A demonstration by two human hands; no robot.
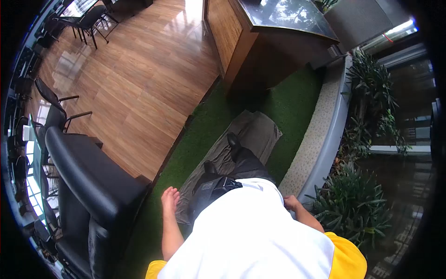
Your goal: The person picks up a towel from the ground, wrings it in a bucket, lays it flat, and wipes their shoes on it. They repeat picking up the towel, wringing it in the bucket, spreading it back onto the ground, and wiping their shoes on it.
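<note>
My left hand hangs at my left side above the grey cloth, its fingers loosely apart and nothing in them. On the other side, my right hand is beside my hip, near the low curved ledge; its fingers are curled and partly hidden by my white shirt, so what they hold, if anything, cannot be made out. Both of my black shoes rest on the cloth, which lies rumpled over green turf.
A wooden counter with a glossy top stands ahead. Left is a black leather sofa, with chairs and a glass table beyond. Along the right runs a curved ledge with plants. Wooden floor lies front left.
</note>
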